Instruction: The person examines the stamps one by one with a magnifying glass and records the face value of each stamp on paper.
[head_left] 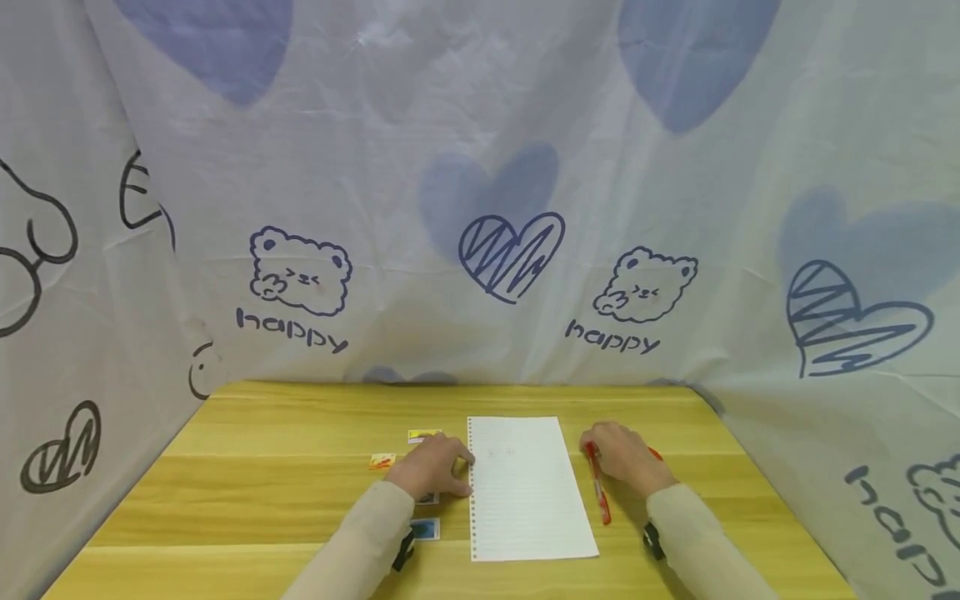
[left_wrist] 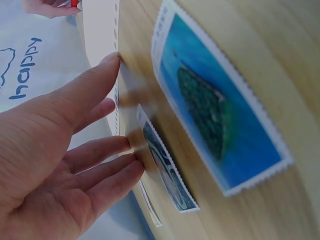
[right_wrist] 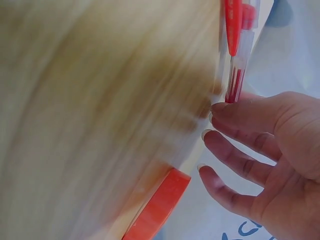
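Ruled sheet of paper (head_left: 525, 492) lying flat on a wooden worktop (head_left: 247, 475), one hand at either side. The sheet lies near the middle, punched margin to the left, its top a little short of the worktop's far edge, behind which hangs a printed cloth (head_left: 405, 100) with hearts, bears and the word "happy". A narrow strip of bare wood separates the sheet's right edge from a red pen (head_left: 598, 483); wider stretches of wood run out to the slanting side edges, the broader on the left.

The left hand (head_left: 431, 465) is partly open, thumb and fingers parted and gently bent, tips at the punched margin; it grasps nothing. Stamps with toothed white borders surround it: a yellow stamp (head_left: 424, 435) just beyond, a red-and-yellow stamp (head_left: 382, 461) to its left, a dark green stamp (left_wrist: 170, 175) by the fingers, and a blue stamp (left_wrist: 220, 105) with a green island, nearest the wrist. They lie apart from one another, wood showing between.

The right hand (head_left: 626, 457) pinches the pen near its far end between thumb and forefinger, the other fingers loosely bent. The pen's clear barrel contains a red refill. Close to this hand on the worktop lies a curved red object (right_wrist: 157, 205), possibly a roll of tape, though only part of it shows.
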